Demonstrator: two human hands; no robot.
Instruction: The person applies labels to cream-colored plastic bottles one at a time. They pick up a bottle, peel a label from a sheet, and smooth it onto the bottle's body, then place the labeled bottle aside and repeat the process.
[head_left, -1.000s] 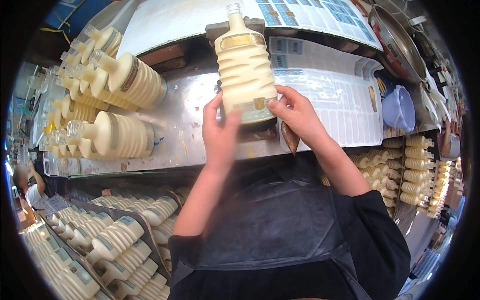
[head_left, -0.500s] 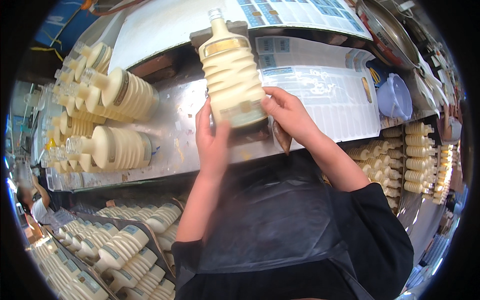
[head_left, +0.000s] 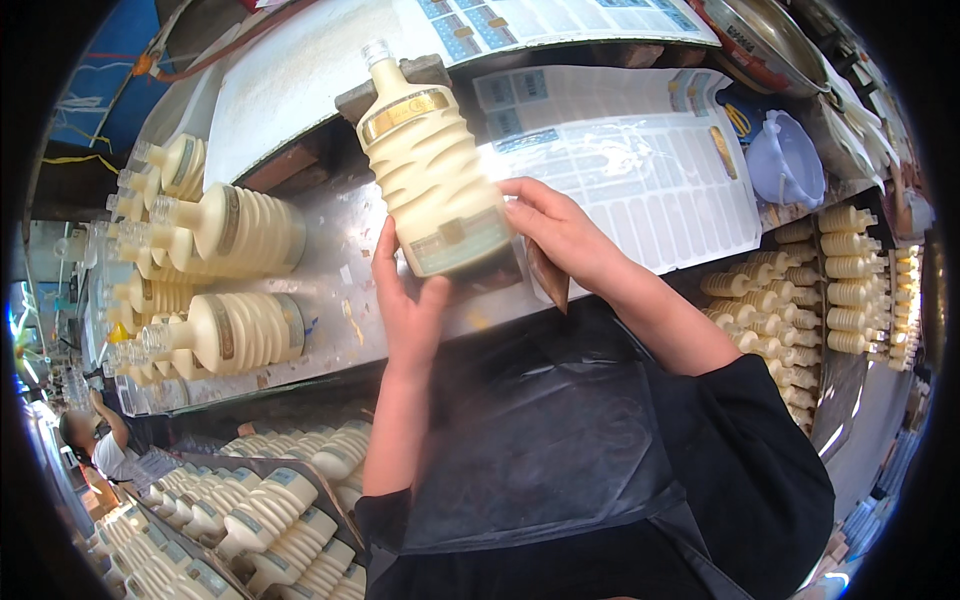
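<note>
A cream-coloured glass bottle (head_left: 425, 165) with swirled ribs, a gold neck band and a clear neck lies tilted in front of me, its mouth pointing away. A pale label (head_left: 460, 240) wraps its lower end. My left hand (head_left: 408, 305) grips the lower left side, fingers along the glass and thumb near the base. On the lower right side, my right hand (head_left: 560, 232) is closed against the bottle, its thumb near the label. A flat, brown pointed piece (head_left: 547, 275) sticks out below my right palm. The bottle's neck end rests by a dark block (head_left: 425, 72).
Similar bottles (head_left: 250, 230) lie stacked at the table's left. Label sheets (head_left: 640, 170) spread to the right, beside a lavender bucket (head_left: 785, 165). More bottles fill trays (head_left: 270, 505) at lower left and racks (head_left: 760, 300) at right. A person (head_left: 105, 440) is at far left.
The bottle and both hands appear farther left in view, and the whole scene has turned slightly. My hands keep hold of the bottle; the left thumb now sits just below its base.
</note>
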